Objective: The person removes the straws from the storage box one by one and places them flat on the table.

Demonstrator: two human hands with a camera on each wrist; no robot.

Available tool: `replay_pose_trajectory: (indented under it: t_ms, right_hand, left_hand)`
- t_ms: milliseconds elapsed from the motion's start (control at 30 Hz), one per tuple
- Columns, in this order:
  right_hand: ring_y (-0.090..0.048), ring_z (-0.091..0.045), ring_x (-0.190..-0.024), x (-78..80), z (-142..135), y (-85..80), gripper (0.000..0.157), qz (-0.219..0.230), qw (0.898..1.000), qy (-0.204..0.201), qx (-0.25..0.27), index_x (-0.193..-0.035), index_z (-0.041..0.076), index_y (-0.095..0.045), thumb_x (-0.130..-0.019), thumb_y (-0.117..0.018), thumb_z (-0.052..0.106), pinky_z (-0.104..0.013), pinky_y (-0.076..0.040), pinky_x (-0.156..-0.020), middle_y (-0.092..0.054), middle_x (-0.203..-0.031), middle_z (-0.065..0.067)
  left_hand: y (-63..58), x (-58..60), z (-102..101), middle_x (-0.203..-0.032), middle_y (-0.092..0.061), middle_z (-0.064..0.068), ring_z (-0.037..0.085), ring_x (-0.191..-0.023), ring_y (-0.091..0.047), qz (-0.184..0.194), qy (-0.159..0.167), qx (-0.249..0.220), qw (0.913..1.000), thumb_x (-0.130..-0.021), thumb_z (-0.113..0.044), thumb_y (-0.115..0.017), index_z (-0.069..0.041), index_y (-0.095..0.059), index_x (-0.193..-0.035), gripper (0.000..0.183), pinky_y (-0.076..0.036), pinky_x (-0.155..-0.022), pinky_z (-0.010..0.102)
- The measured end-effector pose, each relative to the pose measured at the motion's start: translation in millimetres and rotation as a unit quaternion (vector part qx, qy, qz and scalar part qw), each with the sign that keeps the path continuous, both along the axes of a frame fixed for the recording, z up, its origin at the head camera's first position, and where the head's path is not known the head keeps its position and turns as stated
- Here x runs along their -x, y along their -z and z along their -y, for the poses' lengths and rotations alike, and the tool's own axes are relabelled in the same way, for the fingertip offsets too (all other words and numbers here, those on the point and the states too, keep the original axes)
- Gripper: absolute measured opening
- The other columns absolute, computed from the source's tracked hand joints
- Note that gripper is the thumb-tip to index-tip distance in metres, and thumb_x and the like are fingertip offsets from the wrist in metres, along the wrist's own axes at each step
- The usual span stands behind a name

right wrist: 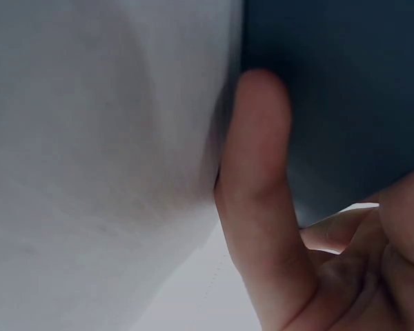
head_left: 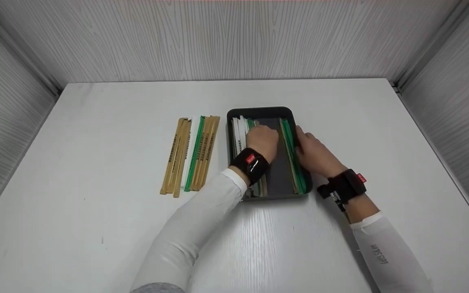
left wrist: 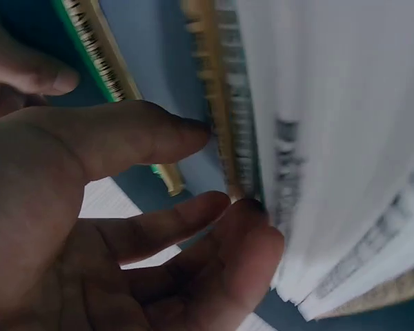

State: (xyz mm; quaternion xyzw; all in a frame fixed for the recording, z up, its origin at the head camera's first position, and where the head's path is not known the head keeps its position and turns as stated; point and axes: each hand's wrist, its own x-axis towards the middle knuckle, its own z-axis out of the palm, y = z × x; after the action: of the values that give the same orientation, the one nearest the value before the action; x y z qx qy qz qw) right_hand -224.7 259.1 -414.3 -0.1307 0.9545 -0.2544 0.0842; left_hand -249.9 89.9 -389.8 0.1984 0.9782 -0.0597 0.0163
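White packets [head_left: 236, 134] line the left side of the black tray [head_left: 259, 112], and I judge the step in hand to be arranging that bunch: my left hand [head_left: 264, 140] is at it with half-curled fingers, though I cannot tell whether they pinch one, while my right hand [head_left: 318, 156] rests, fingers loosely extended, against the outer right wall. Next calls for keeping the bunch together. Green and brown sticks [head_left: 294, 167] lie inside along the right wall; a mixed row [head_left: 202, 158] lies on the desk [head_left: 96, 162], left of the tray.
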Motion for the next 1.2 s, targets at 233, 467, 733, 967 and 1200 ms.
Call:
replay_pose_trajectory:
  t_ms: [233,467,733,967,1200]
  right_hand:
    - [-0.06,-0.038,-0.107,0.6,0,-0.6,0.062,0.002,1.0,0.004,0.003,-0.164,-0.003,-0.008,-0.11,-0.036,0.008,-0.052,-0.056,-0.089,-0.049,-0.136,-0.035]
    - [-0.058,-0.038,-0.11,0.9,0,-1.3,0.062,0.01,1.0,0.009,0.005,-0.164,-0.003,-0.007,-0.11,-0.036,0.009,-0.052,-0.054,-0.093,-0.046,-0.141,-0.035]
    - [-0.06,-0.039,-0.109,0.6,1,-1.3,0.063,0.008,1.0,0.01,-0.001,-0.164,-0.003,-0.008,-0.109,-0.037,0.008,-0.051,-0.056,-0.089,-0.047,-0.141,-0.035]
    - [-0.06,-0.04,-0.109,1.2,1,-0.2,0.063,0.006,1.0,0.011,-0.002,-0.163,-0.004,-0.007,-0.11,-0.037,0.008,-0.051,-0.056,-0.088,-0.047,-0.14,-0.036]
    - [-0.06,-0.04,-0.107,2.4,1,0.7,0.063,0.006,1.0,0.008,0.001,-0.164,-0.002,-0.007,-0.11,-0.037,0.008,-0.052,-0.056,-0.087,-0.047,-0.14,-0.036]
  left_hand:
    - [3.6,4.9,5,-0.092,-0.076,0.006,0.018,-0.087,-0.071,0.018,-0.014,-0.044,0.9987,-0.099,-0.011,-0.063,-0.013,-0.07,-0.073,0.027,-0.061,-0.068,0.031]
    - [7.0,10.5,5,-0.09,-0.077,0.007,0.022,-0.088,-0.072,0.049,-0.034,-0.095,0.9937,-0.1,-0.008,-0.058,-0.014,-0.048,-0.061,0.04,-0.062,-0.07,0.034]
    - [5.0,11.5,-1,-0.106,-0.077,0.011,0.021,-0.092,-0.073,0.075,-0.042,-0.166,0.9824,-0.096,-0.004,-0.065,-0.007,-0.077,-0.091,0.013,-0.063,-0.073,0.035]
    - [4.6,15.5,3,-0.085,-0.072,0.006,0.017,-0.076,-0.066,0.099,-0.043,-0.187,0.9765,-0.097,-0.002,-0.063,-0.011,-0.056,-0.069,0.029,-0.058,-0.067,0.031]
    - [2.3,17.3,12,-0.057,-0.031,-0.004,0.013,-0.054,-0.035,0.131,-0.038,-0.229,0.9638,-0.092,0.0,-0.063,-0.015,-0.032,-0.062,0.046,-0.033,-0.049,0.027]
